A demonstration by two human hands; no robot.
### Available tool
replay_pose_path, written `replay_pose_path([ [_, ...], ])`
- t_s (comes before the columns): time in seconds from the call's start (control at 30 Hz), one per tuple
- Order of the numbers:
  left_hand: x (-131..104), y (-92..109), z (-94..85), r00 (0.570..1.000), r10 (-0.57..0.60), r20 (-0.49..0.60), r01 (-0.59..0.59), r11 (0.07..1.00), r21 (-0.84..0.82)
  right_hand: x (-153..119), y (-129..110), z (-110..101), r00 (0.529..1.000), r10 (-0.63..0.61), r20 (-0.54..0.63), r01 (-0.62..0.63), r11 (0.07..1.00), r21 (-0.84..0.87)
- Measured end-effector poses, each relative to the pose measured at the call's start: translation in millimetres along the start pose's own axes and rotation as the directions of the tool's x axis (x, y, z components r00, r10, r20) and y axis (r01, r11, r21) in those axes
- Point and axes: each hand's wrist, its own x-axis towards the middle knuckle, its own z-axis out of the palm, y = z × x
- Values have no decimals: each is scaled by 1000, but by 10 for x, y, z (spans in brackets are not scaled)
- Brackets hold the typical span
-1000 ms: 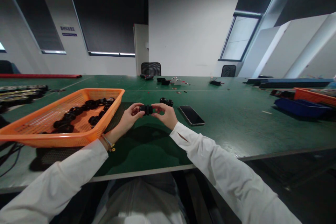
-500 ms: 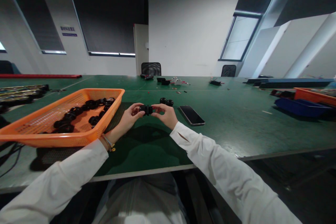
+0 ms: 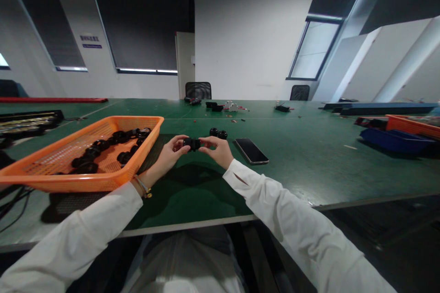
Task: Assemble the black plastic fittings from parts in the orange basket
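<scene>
Over the green table, both hands hold a small black cable gland (image 3: 191, 144) level between them, raised a little above its shadow. My left hand (image 3: 174, 147) pinches its left end with thumb and fingers. On the other end, the thumb and fingertips of my right hand (image 3: 217, 149) are closed. A wider collar shows around the middle of the piece; its ends are partly covered by fingers. Just behind my right hand stand similar black glands (image 3: 218, 133). To the left, an orange basket (image 3: 113, 183) contains several more black pieces.
A phone (image 3: 251, 151) lies right of my right hand. The table's front edge (image 3: 192, 225) runs close to my body. Far right are a blue tray (image 3: 395, 141) and an orange basket (image 3: 412, 126). Small parts (image 3: 231, 106) lie at the back.
</scene>
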Motion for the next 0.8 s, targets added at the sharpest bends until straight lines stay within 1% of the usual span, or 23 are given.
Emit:
replay_pose_path([
  [0.1, 0, -2, -2, 1000, 4, -5, -4, 1000, -1, 1, 16, -2, 999, -36, 13, 36, 999, 19],
  [0.23, 3, -16, -6, 1000, 9, 4, -9, 1000, -11, 4, 3, -12, 998, -62, 16, 62, 998, -11],
  [0.37, 10, -35, -8, 1000, 9, -3, -9, 1000, -14, 3, -21, -10, 999, -45, -5, 45, 999, -22],
  [0.53, 9, -38, -10, 1000, 6, -4, -6, 1000, -17, -6, -38, 4, 1000, 5, -18, -4, 1000, 25],
  [0.8, 9, -29, -17, 1000, 20, -7, -20, 1000, 8, -4, -39, -2, 1000, 13, -3, -13, 1000, 16],
])
